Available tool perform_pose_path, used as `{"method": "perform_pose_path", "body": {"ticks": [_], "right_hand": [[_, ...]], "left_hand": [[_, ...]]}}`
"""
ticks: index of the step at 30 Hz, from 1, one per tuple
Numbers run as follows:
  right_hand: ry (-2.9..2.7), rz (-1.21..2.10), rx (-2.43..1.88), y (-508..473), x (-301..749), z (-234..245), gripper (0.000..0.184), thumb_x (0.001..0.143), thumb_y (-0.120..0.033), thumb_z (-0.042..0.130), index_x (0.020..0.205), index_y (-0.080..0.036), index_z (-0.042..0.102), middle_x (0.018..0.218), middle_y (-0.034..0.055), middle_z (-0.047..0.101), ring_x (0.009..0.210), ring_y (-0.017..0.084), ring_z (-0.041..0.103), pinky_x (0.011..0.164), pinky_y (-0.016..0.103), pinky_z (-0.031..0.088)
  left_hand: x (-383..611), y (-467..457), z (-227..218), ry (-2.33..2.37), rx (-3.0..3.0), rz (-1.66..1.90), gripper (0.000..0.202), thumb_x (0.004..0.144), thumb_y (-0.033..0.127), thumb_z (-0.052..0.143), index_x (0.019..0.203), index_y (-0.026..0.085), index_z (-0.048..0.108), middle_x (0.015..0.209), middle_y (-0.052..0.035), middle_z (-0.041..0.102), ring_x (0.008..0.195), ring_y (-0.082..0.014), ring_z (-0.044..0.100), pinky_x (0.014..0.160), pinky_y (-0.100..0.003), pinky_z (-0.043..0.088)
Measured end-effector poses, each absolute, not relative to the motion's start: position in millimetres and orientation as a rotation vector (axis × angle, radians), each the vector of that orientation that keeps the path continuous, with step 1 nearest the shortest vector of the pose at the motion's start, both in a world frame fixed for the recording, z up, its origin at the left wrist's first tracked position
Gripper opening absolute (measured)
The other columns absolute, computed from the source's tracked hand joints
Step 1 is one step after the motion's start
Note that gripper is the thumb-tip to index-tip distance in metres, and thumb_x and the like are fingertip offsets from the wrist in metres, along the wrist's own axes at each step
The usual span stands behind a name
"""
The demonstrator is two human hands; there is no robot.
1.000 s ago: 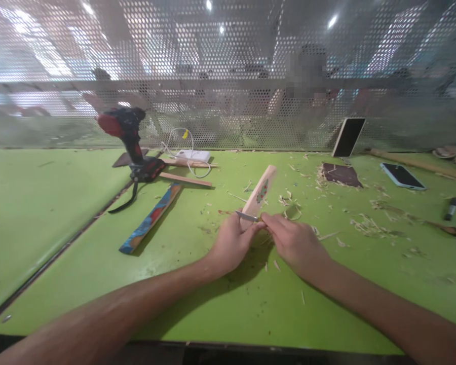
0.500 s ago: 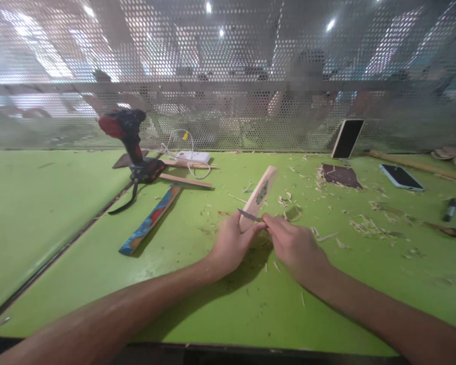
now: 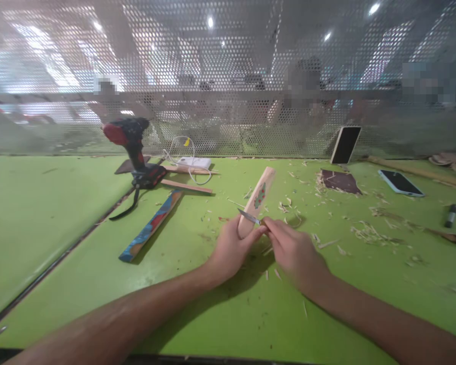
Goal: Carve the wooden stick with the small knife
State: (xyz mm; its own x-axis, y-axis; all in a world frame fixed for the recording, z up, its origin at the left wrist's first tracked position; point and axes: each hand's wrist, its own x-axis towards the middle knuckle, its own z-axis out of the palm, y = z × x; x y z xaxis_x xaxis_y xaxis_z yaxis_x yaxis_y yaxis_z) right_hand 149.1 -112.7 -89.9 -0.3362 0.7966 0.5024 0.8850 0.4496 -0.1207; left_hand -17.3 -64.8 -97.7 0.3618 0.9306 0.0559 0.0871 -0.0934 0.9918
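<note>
Left hand wraps the stick at its near end, steadying it. Right hand, at its 3 o'clock, pinches the knife, blade laid across the wood.

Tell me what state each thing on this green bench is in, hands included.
Left hand: closed around the near end of the wooden piece.
Right hand: gripping the knife.
Wooden piece: held, far end pointing away, painted motif up.
Knife: blade across the wood's near end.
Drill: standing upright.
Leaning phone: propped against the mesh, screen dark.
Flat phone: lying face up, screen dark.
</note>
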Motion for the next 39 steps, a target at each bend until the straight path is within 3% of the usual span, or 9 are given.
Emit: {"method": "perform_pose_path", "body": {"ticks": [3,9,13,21,28,34,39], "right_hand": [[-2.143,-0.148,-1.409,-111,154,-91,0.041,0.107,-0.013,0.038,0.132,-0.008,0.071,0.107,0.0199,0.079,0.075,0.022,0.078,0.059,0.030,0.066],[-2.079,-0.129,-1.343,-101,169,-96,0.044,0.105,-0.015,0.047,0.144,-0.023,0.064,0.113,0.0127,0.079,0.081,0.023,0.079,0.063,0.035,0.068],[-2.055,-0.123,-1.315,-99,170,-96,0.040,0.106,-0.017,0.046,0.139,-0.019,0.067,0.113,0.0140,0.079,0.086,0.025,0.079,0.066,0.036,0.069],[-2.187,-0.004,-1.254,-95,171,-98,0.038,0.107,-0.019,0.043,0.132,-0.020,0.072,0.106,0.0132,0.080,0.073,0.020,0.076,0.059,0.033,0.065],[-2.318,-0.299,-1.375,-92,176,-92,0.040,0.105,-0.013,0.043,0.129,-0.016,0.073,0.093,0.0090,0.080,0.054,0.015,0.066,0.046,0.026,0.051],[-2.377,-0.346,-1.457,-94,176,-87,0.052,0.095,0.001,0.042,0.131,-0.020,0.072,0.095,0.0080,0.080,0.054,0.014,0.064,0.044,0.024,0.046],[-2.374,-0.338,-1.508,-93,176,-83,0.052,0.097,0.001,0.040,0.133,-0.019,0.071,0.093,0.0091,0.079,0.051,0.013,0.062,0.042,0.023,0.046]], "left_hand": [[-18,-64,-101,0.957,1.463,0.910,0.033,0.091,0.049,0.072,0.085,0.018,0.062,0.055,0.0054,0.046,0.043,-0.0090,0.038,0.037,-0.021,0.029],[-20,-64,-100,0.983,1.454,0.881,0.030,0.093,0.045,0.067,0.082,0.018,0.058,0.052,0.0066,0.043,0.038,-0.0080,0.037,0.034,-0.022,0.028],[-20,-64,-101,0.972,1.453,0.885,0.027,0.093,0.042,0.065,0.084,0.018,0.058,0.052,0.0073,0.043,0.038,-0.0072,0.035,0.033,-0.021,0.027],[-21,-58,-114,0.943,1.415,0.866,0.031,0.093,0.048,0.068,0.091,0.019,0.057,0.051,0.0075,0.047,0.037,-0.0087,0.041,0.033,-0.020,0.025],[-21,-58,-103,0.965,1.469,0.820,0.036,0.094,0.051,0.064,0.077,0.020,0.055,0.041,0.0090,0.040,0.032,-0.0086,0.033,0.036,-0.022,0.022],[-20,-58,-102,1.061,1.565,0.905,0.033,0.095,0.047,0.064,0.079,0.017,0.062,0.049,0.0069,0.044,0.040,-0.0089,0.036,0.039,-0.022,0.027],[-19,-57,-104,1.089,1.526,0.889,0.032,0.096,0.047,0.063,0.087,0.017,0.063,0.052,0.0075,0.046,0.039,-0.0082,0.037,0.036,-0.020,0.025]]}}
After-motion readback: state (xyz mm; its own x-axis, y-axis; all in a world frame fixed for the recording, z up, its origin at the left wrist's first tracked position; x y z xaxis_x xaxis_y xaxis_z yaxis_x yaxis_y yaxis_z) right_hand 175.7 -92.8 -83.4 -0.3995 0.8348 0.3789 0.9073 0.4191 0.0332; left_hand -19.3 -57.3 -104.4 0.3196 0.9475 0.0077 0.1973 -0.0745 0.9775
